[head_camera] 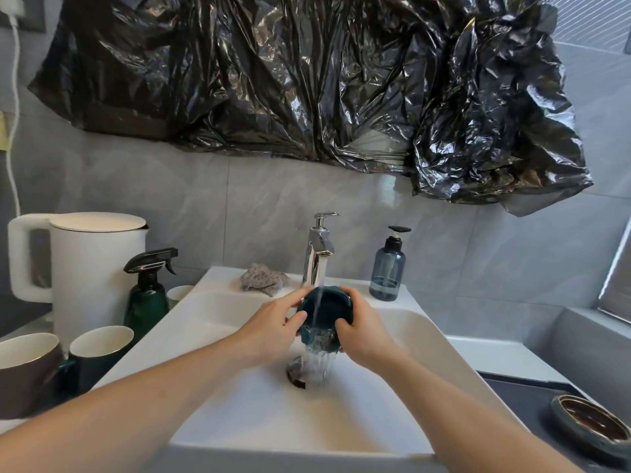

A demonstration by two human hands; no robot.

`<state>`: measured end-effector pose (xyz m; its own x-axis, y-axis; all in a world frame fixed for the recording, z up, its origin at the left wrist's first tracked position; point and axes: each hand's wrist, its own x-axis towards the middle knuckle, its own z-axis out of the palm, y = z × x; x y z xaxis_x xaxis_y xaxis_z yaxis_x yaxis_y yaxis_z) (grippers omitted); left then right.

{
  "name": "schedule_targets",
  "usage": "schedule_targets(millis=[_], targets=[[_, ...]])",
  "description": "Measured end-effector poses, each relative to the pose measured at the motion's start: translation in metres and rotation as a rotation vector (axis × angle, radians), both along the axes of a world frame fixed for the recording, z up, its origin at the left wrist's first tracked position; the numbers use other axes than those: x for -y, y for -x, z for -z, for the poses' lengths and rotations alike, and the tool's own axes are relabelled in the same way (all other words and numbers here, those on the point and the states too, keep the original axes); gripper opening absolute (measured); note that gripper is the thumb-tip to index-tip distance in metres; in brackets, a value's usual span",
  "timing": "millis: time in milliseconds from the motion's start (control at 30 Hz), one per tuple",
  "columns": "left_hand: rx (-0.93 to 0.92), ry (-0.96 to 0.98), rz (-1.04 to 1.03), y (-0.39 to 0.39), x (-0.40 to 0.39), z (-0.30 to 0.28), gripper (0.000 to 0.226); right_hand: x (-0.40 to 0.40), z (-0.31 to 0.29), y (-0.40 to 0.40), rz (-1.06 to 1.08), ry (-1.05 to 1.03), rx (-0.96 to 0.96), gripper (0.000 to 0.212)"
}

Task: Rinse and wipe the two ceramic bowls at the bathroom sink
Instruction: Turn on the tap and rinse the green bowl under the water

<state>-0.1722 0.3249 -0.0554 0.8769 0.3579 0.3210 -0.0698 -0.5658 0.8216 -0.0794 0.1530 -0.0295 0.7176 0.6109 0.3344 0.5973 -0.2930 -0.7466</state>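
A dark green ceramic bowl (327,307) is tilted toward me under the chrome faucet (319,254). Water runs into it and spills out over its near rim toward the drain (296,375). My left hand (273,327) grips the bowl's left side, thumb on the rim. My right hand (363,332) grips its right side. A second bowl (590,426), brown inside with a grey-green rim, sits on the dark tray at the lower right. A crumpled patterned cloth (263,279) lies on the sink ledge left of the faucet.
The white sink (420,322) fills the middle. A white kettle (85,268), a green spray bottle (148,295) and mugs (100,349) stand at the left. A blue soap dispenser (387,268) stands right of the faucet. Black plastic sheeting (307,80) hangs on the wall above.
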Motion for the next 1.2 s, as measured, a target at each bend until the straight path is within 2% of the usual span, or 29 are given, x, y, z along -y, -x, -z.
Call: schedule_targets(millis=[100, 367, 600, 767, 900, 1000, 1200], targets=[[0.023, -0.031, 0.013, 0.002, 0.004, -0.002, 0.054, 0.003, 0.0, -0.001, 0.002, 0.002, 0.017, 0.056], [-0.05, -0.177, -0.013, 0.002, 0.001, -0.002, 0.055, 0.004, -0.004, -0.006, 0.051, 0.077, 0.104, 0.047], [-0.065, -0.353, -0.05, 0.01, 0.011, -0.012, 0.04, 0.007, -0.008, -0.008, 0.123, 0.03, 0.094, 0.037], [-0.001, -0.467, -0.161, 0.016, 0.017, -0.024, 0.027, 0.007, -0.006, -0.007, 0.133, 0.082, -0.013, 0.033], [0.194, -0.468, -0.275, 0.019, 0.019, -0.042, 0.018, 0.007, -0.007, -0.009, 0.148, 0.079, -0.13, 0.033], [0.292, -0.506, -0.305, 0.013, 0.016, -0.064, 0.021, 0.007, -0.008, -0.012, 0.169, 0.071, -0.217, 0.031], [0.278, -0.641, -0.253, -0.011, 0.016, -0.116, 0.047, 0.006, -0.01, -0.016, 0.195, 0.075, -0.294, 0.029]])
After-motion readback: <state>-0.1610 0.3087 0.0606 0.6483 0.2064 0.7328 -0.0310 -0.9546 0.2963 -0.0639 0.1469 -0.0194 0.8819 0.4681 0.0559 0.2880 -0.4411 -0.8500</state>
